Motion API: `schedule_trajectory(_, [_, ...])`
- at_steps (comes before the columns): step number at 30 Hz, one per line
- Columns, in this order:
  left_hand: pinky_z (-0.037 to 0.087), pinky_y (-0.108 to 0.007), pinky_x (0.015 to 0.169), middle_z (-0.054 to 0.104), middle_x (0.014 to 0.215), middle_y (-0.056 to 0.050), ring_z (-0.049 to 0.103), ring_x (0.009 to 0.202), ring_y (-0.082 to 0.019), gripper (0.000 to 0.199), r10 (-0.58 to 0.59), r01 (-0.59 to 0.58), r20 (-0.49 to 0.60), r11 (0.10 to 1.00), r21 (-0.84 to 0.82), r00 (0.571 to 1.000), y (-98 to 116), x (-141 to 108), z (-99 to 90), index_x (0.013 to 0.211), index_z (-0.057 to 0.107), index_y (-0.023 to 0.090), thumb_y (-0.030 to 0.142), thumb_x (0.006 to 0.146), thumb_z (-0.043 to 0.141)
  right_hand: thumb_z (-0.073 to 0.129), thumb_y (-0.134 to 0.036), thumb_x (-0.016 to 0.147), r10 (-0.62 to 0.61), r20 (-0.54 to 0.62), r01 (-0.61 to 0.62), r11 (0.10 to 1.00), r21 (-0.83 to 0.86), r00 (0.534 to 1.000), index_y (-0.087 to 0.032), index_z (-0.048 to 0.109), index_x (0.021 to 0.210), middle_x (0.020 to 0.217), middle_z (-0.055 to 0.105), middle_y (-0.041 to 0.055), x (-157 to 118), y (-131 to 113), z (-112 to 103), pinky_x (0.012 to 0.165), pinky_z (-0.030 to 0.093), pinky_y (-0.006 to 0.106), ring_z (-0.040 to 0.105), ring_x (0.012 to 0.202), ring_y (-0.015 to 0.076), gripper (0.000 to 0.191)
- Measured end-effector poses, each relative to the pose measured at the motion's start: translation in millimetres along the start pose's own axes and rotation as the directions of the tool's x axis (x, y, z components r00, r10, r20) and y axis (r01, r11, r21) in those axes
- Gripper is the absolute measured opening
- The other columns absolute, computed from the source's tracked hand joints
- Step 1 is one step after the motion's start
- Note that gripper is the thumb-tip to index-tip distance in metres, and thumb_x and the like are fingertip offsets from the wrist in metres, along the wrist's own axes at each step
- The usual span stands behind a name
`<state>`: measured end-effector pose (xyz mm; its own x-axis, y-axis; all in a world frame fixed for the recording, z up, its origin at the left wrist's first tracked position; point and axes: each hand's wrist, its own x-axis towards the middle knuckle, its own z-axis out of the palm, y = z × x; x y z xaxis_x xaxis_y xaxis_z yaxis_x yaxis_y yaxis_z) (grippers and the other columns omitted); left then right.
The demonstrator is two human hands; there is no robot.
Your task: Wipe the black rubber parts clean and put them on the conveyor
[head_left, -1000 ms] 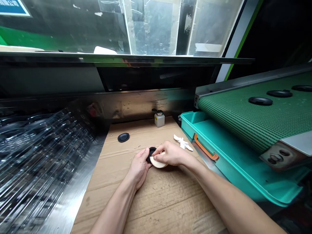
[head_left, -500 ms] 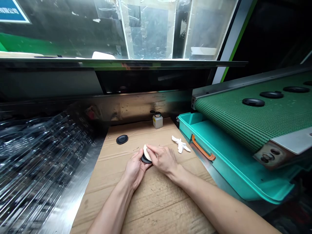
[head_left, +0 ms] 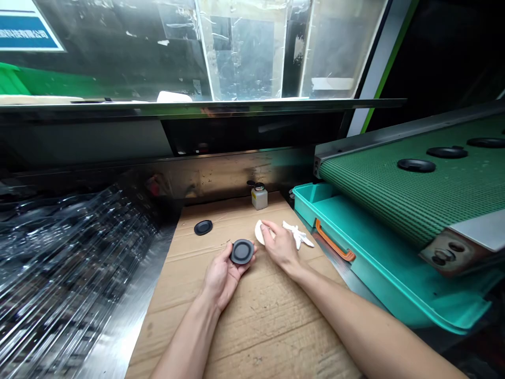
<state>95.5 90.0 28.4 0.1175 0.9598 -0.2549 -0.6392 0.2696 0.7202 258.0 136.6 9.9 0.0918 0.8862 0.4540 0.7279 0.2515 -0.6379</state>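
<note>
A black round lid-like disc (head_left: 242,251) with a raised rim rests in my left hand (head_left: 224,275), my fingers closed around its edge and its face turned up. Just to the right, my right hand (head_left: 281,245) pinches a white round pad (head_left: 259,232), held apart from the disc. Behind my right hand a crumpled white cloth (head_left: 300,235) lies on the cardboard (head_left: 252,326), partly hidden by the fingers. A second black disc (head_left: 203,227) lies flat at the back left of the cardboard.
A small white bottle (head_left: 259,198) with a dark top stands at the back. On the right, a green conveyor belt (head_left: 379,184) carries several black discs above a teal bin (head_left: 379,273) with an orange handle. Shiny clear plastic (head_left: 79,263) over dark parts lies left.
My right hand has drawn the white pad off the black disc and moved right. The disc in my left hand now shows its whole face. The view has shifted slightly.
</note>
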Motion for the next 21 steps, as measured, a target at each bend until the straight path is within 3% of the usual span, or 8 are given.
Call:
schedule_trajectory(4, [0.057, -0.039, 0.085, 0.06, 0.125, -0.024, 0.063, 0.111, -0.031, 0.03, -0.095, 0.099, 0.06, 0.992, -0.072, 0.994, 8, -5, -3.0, 0.108, 0.059, 0.005, 0.028, 0.095, 0.044, 0.045, -0.044, 0.094, -0.012, 0.019, 0.011, 0.998, 0.055, 1.0, -0.027, 0.068, 0.115, 0.106, 0.072, 0.0027, -3, 8, -4, 0.093, 0.047, 0.03, 0.066, 0.102, 0.0195, 0.035])
schedule_trajectory(8, [0.053, -0.042, 0.092, 0.056, 0.133, -0.02, 0.06, 0.116, -0.029, 0.036, -0.118, 0.144, 0.173, 0.979, -0.147, 0.978, 13, -11, -3.0, 0.12, 0.054, 0.012, 0.036, 0.096, 0.043, 0.046, -0.044, 0.094, 0.002, 0.072, -0.004, 0.999, 0.033, 0.997, -0.027, 0.067, 0.116, 0.103, 0.073, 0.0032, -6, 6, -5, 0.091, 0.048, 0.03, 0.067, 0.099, 0.02, 0.036])
schedule_trajectory(10, [0.053, -0.041, 0.09, 0.057, 0.131, -0.019, 0.061, 0.115, -0.028, 0.038, -0.121, 0.16, 0.239, 0.975, -0.152, 0.963, 15, -15, -1.1, 0.125, 0.052, 0.016, 0.039, 0.096, 0.043, 0.046, -0.044, 0.093, -0.007, 0.082, 0.005, 1.0, 0.029, 0.997, -0.026, 0.068, 0.116, 0.103, 0.073, 0.0033, -6, 6, -4, 0.089, 0.049, 0.03, 0.067, 0.098, 0.0201, 0.036])
schedule_trajectory(13, [0.054, -0.036, 0.082, 0.061, 0.126, -0.018, 0.064, 0.11, -0.028, 0.042, -0.131, 0.165, 0.255, 0.98, -0.114, 0.958, 16, -20, 2.0, 0.132, 0.048, 0.02, 0.038, 0.094, 0.048, 0.047, -0.041, 0.093, -0.041, 0.077, 0.039, 0.999, 0.033, 0.996, -0.025, 0.068, 0.115, 0.105, 0.072, 0.0038, -6, 5, -5, 0.092, 0.048, 0.03, 0.067, 0.099, 0.0199, 0.035])
schedule_trajectory(15, [0.054, -0.033, 0.08, 0.062, 0.123, -0.017, 0.064, 0.108, -0.027, 0.046, -0.095, 0.109, 0.229, 0.993, -0.047, 0.969, 14, -21, 3.8, 0.134, 0.047, 0.02, 0.036, 0.092, 0.053, 0.047, -0.041, 0.093, -0.052, 0.073, 0.05, 0.998, 0.029, 0.996, -0.025, 0.068, 0.115, 0.104, 0.073, 0.0038, -6, 5, -6, 0.093, 0.047, 0.031, 0.067, 0.1, 0.02, 0.034])
schedule_trajectory(18, [0.049, -0.031, 0.09, 0.063, 0.124, -0.015, 0.062, 0.112, -0.024, 0.061, 0.078, -0.102, 0.176, 0.986, 0.135, 0.981, 9, -24, 7.6, 0.136, 0.045, 0.02, 0.026, 0.081, 0.07, 0.047, -0.041, 0.093, -0.051, 0.082, 0.049, 0.999, 0.025, 0.995, -0.025, 0.068, 0.114, 0.103, 0.073, 0.0033, -6, 5, -6, 0.091, 0.048, 0.031, 0.067, 0.099, 0.02, 0.034])
schedule_trajectory(21, [0.043, -0.031, 0.102, 0.061, 0.128, -0.012, 0.058, 0.117, -0.022, 0.088, 0.284, -0.328, 0.177, 0.89, 0.316, 0.942, 2, -27, 14.7, 0.141, 0.038, 0.023, 0.012, 0.066, 0.081, 0.047, -0.042, 0.094, -0.043, 0.092, 0.042, 0.999, 0.019, 0.995, -0.026, 0.068, 0.114, 0.104, 0.073, 0.0025, -6, 5, -5, 0.091, 0.048, 0.03, 0.067, 0.099, 0.0197, 0.033])
